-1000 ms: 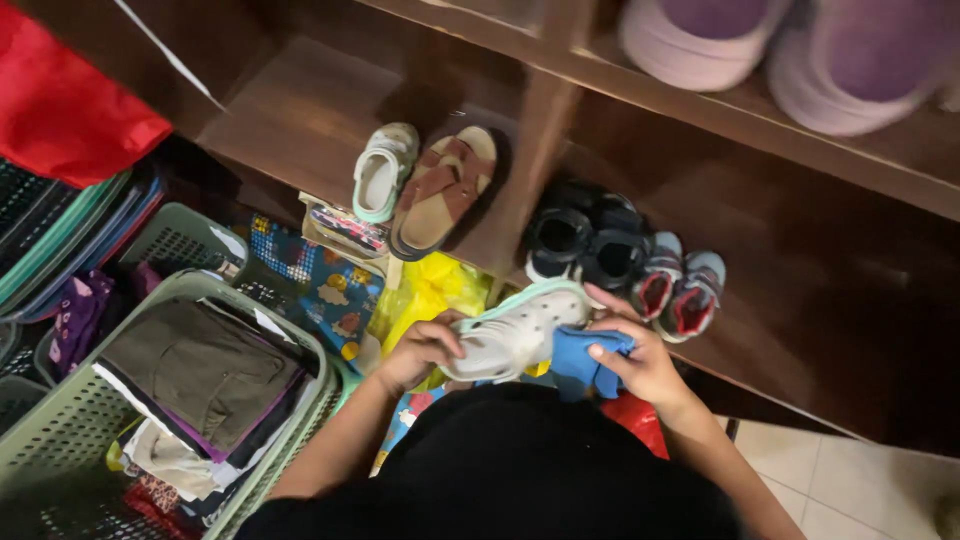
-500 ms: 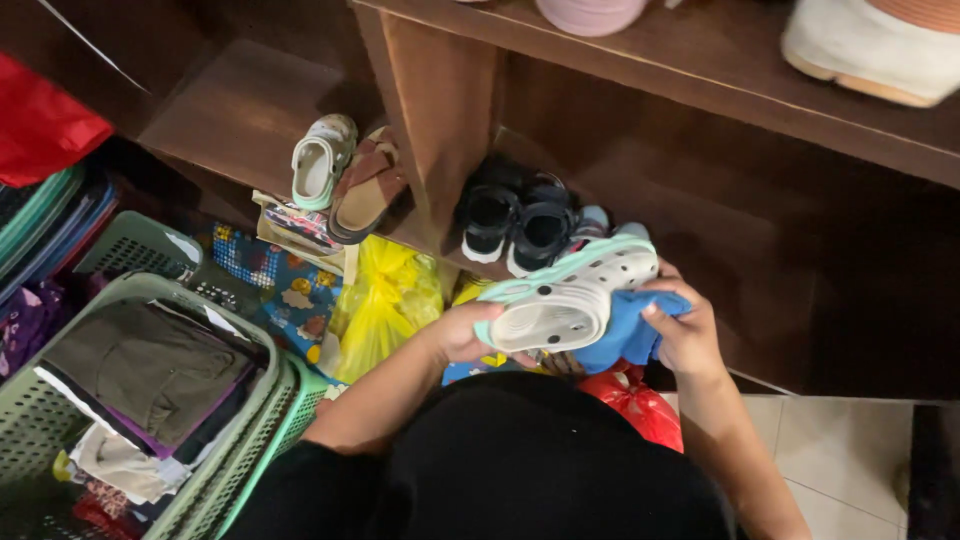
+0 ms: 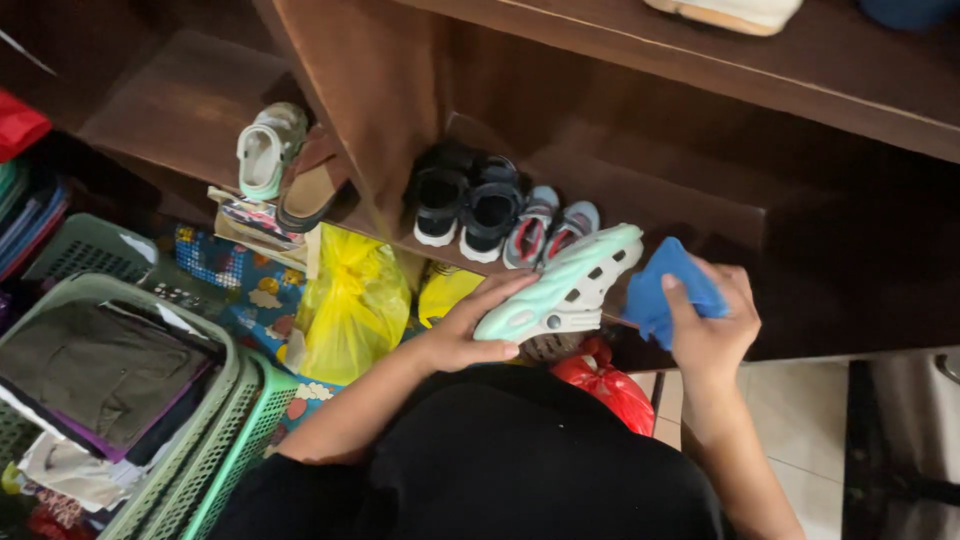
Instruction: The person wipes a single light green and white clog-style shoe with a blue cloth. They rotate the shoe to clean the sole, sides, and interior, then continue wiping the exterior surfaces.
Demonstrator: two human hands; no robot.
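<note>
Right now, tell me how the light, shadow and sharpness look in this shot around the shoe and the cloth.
Head view: dim indoor light; the dark brown wooden shelf sinks into deep shadow at its back. The pale mint perforated foam clog in the left hand and the blue cloth in the right hand are slightly soft. The yellow plastic bag shows bright. No harsh glare.

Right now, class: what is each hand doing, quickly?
Left hand: closed on the mint clog, held by its heel end.
Right hand: closed on the blue cloth, beside the clog's toe.
</note>
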